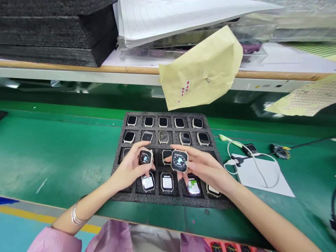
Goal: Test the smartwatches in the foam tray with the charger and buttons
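Observation:
My left hand (133, 162) grips a smartwatch body (145, 157) by its edges, its lit screen showing a round clock face. Beside it, my right hand (201, 162) holds a second smartwatch body (179, 161) with a similar lit dial. Both hands hover over a dark grey foam tray (164, 199) divided into square pockets. In the two back rows sit strapless watches with dark screens, such as this watch (163, 122). Along the front row several screens are lit, among them a watch with a white grid (167, 182) and one with a green and white display (193, 186). My hands partly cover the third row.
Right of the tray lie a white cable (267, 185), a white sheet (265, 175), a green pen (231, 140) and a small black device (250, 149). Yellow paper (202, 70) hangs from the shelf edge above. Black foam blocks (52, 31) are stacked on the shelf.

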The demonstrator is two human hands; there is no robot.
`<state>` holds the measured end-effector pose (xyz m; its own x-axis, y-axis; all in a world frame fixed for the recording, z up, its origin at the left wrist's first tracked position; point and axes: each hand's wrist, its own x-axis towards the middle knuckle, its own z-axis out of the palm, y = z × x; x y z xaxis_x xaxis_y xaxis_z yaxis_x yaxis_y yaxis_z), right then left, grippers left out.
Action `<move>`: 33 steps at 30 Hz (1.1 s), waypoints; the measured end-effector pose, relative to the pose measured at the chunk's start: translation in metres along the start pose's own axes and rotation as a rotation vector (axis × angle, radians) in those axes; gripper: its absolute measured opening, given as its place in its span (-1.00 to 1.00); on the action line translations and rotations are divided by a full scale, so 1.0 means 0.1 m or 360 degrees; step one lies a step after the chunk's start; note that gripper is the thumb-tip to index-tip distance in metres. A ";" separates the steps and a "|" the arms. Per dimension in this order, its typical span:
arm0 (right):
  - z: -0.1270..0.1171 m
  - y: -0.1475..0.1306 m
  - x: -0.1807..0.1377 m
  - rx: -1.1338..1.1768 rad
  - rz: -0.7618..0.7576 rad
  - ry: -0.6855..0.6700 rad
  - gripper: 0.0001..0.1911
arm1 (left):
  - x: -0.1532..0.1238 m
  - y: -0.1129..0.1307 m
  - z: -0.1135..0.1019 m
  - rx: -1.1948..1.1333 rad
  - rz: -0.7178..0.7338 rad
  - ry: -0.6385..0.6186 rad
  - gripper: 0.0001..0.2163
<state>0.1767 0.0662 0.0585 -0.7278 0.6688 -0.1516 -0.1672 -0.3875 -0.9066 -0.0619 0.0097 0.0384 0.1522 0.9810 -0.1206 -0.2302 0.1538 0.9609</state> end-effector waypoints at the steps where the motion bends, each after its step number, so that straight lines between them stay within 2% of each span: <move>1: 0.00 0.01 0.01 -0.0006 0.0019 0.0010 -0.51 | 0.01 0.00 0.00 -0.0083 -0.0038 -0.0026 -0.51; 7: 0.00 0.06 0.02 -0.0241 0.0017 0.0138 -0.49 | 0.01 -0.05 -0.04 -0.0292 -0.0161 -0.0110 -0.62; 12: -0.01 0.08 0.01 -0.0350 0.0015 0.0100 -0.38 | 0.00 -0.08 -0.02 -0.0279 -0.0146 -0.0126 -0.60; 17: -0.02 0.08 0.00 -0.0341 0.0022 0.0121 -0.42 | -0.01 -0.10 -0.01 -0.0272 -0.0140 -0.0162 -0.59; 28: 0.01 0.07 0.00 -0.0423 0.0016 0.0155 -0.45 | -0.02 -0.07 0.02 -0.0107 -0.0123 -0.0144 -0.67; 33: 0.00 0.09 -0.01 -0.0289 -0.0022 -0.0025 -0.45 | -0.01 -0.09 0.02 0.0191 -0.0028 -0.0039 -0.71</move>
<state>0.1762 0.0626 0.0505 -0.7368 0.6627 -0.1340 -0.0554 -0.2568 -0.9649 -0.0586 0.0070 0.0304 0.1791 0.9748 -0.1330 -0.1105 0.1543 0.9818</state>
